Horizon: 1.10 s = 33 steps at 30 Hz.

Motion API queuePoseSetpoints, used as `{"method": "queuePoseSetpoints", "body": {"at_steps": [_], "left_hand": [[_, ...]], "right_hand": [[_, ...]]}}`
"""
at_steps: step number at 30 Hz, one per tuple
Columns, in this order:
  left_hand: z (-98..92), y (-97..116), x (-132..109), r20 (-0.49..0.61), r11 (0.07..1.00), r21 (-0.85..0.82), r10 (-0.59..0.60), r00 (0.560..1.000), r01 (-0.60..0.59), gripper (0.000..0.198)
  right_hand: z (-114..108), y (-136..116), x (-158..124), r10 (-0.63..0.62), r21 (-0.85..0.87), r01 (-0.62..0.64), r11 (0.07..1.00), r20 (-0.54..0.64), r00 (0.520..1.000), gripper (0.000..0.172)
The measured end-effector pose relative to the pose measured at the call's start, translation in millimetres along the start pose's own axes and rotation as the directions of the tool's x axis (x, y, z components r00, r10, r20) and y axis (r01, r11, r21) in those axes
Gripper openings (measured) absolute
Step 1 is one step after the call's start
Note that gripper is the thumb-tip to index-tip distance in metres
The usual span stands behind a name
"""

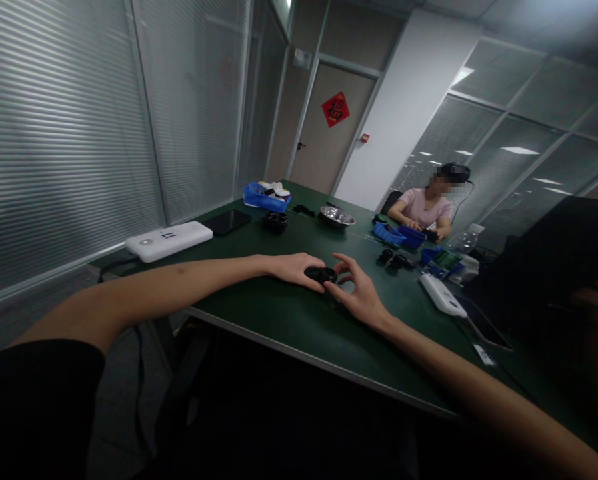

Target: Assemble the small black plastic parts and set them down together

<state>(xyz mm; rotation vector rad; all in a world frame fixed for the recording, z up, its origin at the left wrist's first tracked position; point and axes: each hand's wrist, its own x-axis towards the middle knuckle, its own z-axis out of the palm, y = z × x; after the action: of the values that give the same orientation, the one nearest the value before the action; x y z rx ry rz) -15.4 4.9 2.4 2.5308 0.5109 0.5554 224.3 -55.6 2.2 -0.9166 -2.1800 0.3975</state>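
A small black rounded part [321, 274], with a ring-like end facing right, is just above the green table near its front edge. I cannot tell exactly what kind of part it is. My left hand [296, 268] is closed on its left end, with the thumb along the near side. My right hand [361, 297] is at the ring end, its thumb tip close to or touching the part. The index finger is raised and the other fingers curve apart, with a gap showing between them and the thumb.
On the green table [259, 303] are a white power bank [171, 241], a phone [227, 222], a blue basket [259, 197], black parts [275, 222], a metal bowl [337, 217] and more black parts [396, 260]. Across sits a person [425, 208]. At right are a bottle [466, 240] and a white device [442, 295].
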Motion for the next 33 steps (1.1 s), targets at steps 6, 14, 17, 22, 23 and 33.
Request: {"method": "queuePoseSetpoints", "body": {"at_steps": [6,14,17,22,23,33], "left_hand": [[0.9,-2.5,0.1,-0.010,1.000,-0.011,-0.002,1.000,0.002,0.050],[0.3,-0.6,0.4,-0.003,1.000,0.000,-0.001,1.000,0.001,0.049],[-0.3,0.7,0.1,0.000,1.000,-0.008,-0.009,1.000,0.009,0.050],[-0.7,1.3,0.1,0.011,1.000,0.004,-0.015,1.000,0.015,0.049],[-0.5,1.0,0.2,0.009,1.000,0.004,-0.017,1.000,0.017,0.049],[0.0,0.4,0.0,0.011,1.000,0.008,-0.018,1.000,0.018,0.049]], "right_hand": [[-1.2,-0.4,-0.3,-0.043,0.056,0.039,0.998,0.060,0.997,0.058],[-1.1,-2.3,-0.2,-0.018,0.005,0.018,1.000,0.051,0.999,0.056],[-1.7,-2.9,-0.4,-0.036,0.006,0.036,0.999,0.060,0.998,0.057],[-0.1,-2.1,0.2,0.012,-0.022,-0.012,1.000,0.015,1.000,0.063],[-0.1,-1.9,0.1,0.013,-0.019,-0.012,1.000,0.022,1.000,0.062],[0.6,-2.2,0.8,0.013,-0.016,-0.013,1.000,0.045,0.999,0.063]]}}
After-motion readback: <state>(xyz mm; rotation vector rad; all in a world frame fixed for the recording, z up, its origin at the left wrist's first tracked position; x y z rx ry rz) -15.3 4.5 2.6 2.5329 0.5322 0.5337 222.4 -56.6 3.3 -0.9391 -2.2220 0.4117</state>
